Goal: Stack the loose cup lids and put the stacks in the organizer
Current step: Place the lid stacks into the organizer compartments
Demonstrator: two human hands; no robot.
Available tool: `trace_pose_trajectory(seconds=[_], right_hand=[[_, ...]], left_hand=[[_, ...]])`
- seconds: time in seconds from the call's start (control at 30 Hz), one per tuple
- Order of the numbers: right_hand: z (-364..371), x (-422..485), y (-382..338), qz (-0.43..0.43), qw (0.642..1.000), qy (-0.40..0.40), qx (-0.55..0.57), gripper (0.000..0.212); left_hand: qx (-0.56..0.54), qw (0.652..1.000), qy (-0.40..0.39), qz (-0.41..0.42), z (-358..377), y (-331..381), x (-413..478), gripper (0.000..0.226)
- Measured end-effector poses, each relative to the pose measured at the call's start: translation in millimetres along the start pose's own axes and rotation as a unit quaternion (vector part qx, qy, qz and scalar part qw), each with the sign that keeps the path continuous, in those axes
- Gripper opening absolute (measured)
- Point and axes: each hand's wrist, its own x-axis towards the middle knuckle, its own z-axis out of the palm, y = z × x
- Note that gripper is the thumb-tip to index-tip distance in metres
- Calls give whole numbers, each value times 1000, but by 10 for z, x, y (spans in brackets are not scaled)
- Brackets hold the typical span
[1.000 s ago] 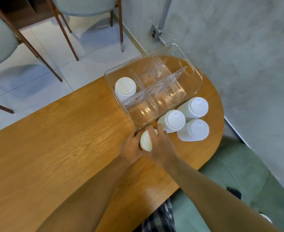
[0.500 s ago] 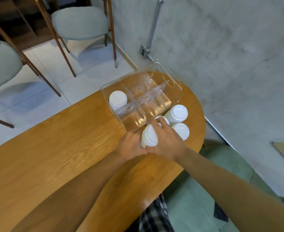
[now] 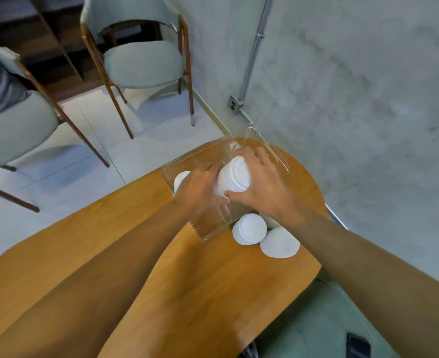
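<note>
Now, from the head view, both hands are clasped on one white stack of lids (image 3: 235, 178), which is tilted and held above the middle of the clear organizer (image 3: 278, 157). The right hand (image 3: 262, 187) wraps the stack from the far right side, with its fingers curled over the top and its thumb tucked at the lower edge. The left hand (image 3: 200, 193) grips the near left side, its fingers curled against the lowest lids. The hands hide the base, so I cannot tell whether the stack touches the organizer's floor. A second stack (image 3: 181, 178) stands in the organizer's left compartment, half covered by the left hand. On the wooden table (image 3: 213, 280), just beside the organizer's near right corner, a third stack (image 3: 249, 228) and a fourth stack (image 3: 279, 244) stand touching one another. A pale upholstered chair (image 3: 143, 63) stands on the tiled floor (image 3: 141, 151) beyond the table, and a grey wall (image 3: 355, 99) runs along the right.
</note>
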Motion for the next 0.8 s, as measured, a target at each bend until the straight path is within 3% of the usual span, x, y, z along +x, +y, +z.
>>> trace_pose_trajectory(seconds=[0.23, 0.4, 0.53, 0.8], right_hand=[[164, 695, 223, 23, 999, -32, 16, 93], [431, 1071, 408, 17, 999, -42, 24, 94], [754, 1260, 497, 17, 997, -68, -5, 97], [1096, 1381, 502, 20, 993, -84, -77, 99]], left_hand=[[-4, 996, -17, -92, 227, -307, 621, 93], [-72, 990, -33, -114, 157, -393, 811, 69], [-66, 985, -64, -143, 130, -563, 817, 62], [-84, 987, 14, -133, -69, -681, 605, 39]])
